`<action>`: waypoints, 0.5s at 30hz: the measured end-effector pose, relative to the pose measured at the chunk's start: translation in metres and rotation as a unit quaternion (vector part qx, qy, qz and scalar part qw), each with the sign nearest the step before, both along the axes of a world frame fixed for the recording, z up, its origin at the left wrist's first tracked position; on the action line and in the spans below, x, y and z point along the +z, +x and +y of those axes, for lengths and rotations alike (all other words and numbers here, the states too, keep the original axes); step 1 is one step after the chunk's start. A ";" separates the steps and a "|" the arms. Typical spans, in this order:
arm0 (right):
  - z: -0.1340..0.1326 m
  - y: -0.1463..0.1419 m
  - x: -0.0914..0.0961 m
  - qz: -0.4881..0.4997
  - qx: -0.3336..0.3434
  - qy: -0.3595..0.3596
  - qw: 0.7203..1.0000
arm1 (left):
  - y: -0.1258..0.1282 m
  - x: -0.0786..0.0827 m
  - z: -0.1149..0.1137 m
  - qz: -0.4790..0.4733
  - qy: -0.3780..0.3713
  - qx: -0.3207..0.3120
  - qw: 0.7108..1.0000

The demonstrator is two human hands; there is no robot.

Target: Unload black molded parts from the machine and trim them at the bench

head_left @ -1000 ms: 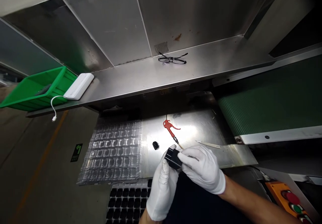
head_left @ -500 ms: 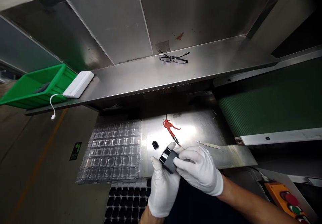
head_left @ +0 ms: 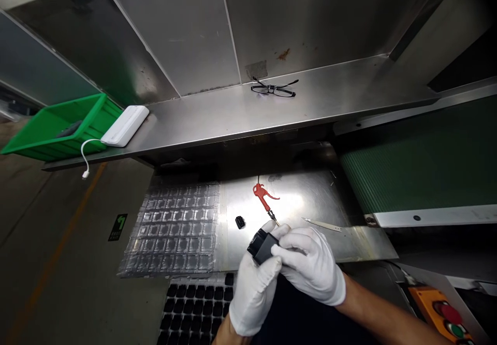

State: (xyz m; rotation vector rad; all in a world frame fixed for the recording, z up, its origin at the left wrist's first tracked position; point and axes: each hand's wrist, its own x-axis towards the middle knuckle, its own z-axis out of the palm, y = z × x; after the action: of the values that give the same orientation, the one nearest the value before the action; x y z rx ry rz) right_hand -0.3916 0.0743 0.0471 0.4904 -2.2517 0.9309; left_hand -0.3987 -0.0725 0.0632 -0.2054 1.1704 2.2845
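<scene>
Both of my hands wear white gloves and meet over the front edge of a steel work plate (head_left: 310, 200). My left hand (head_left: 254, 288) and my right hand (head_left: 310, 265) are both closed on a small black block-shaped part (head_left: 262, 245), held between their fingertips. A smaller black part (head_left: 240, 222) lies on the plate just left of the hands. A red air blow gun (head_left: 263, 197) lies on the plate behind them. Thin metal tweezers (head_left: 322, 224) lie to the right.
A clear blister tray (head_left: 174, 228) with several empty pockets lies left on the plate; a black tray (head_left: 194, 309) of pockets sits below it. On the steel shelf are eyeglasses (head_left: 274, 89), a white power bank (head_left: 125, 125) and a green bin (head_left: 54, 128). A green conveyor belt (head_left: 419, 164) runs right.
The black part has been turned between my fingers; its shiny face no longer shows. Both hands stayed in about the same place while the view shifted slightly.
</scene>
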 end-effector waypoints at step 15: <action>-0.002 -0.116 -0.188 -0.549 -0.167 0.065 0.816 | -0.006 0.000 -0.039 -0.126 0.017 0.175 0.976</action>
State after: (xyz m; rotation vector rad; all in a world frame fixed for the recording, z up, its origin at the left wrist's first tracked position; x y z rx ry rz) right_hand -0.5076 0.0724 -0.1409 -0.5770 -3.2693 0.9915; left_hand -0.4045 -0.1117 0.0634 -0.7166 1.0250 2.4818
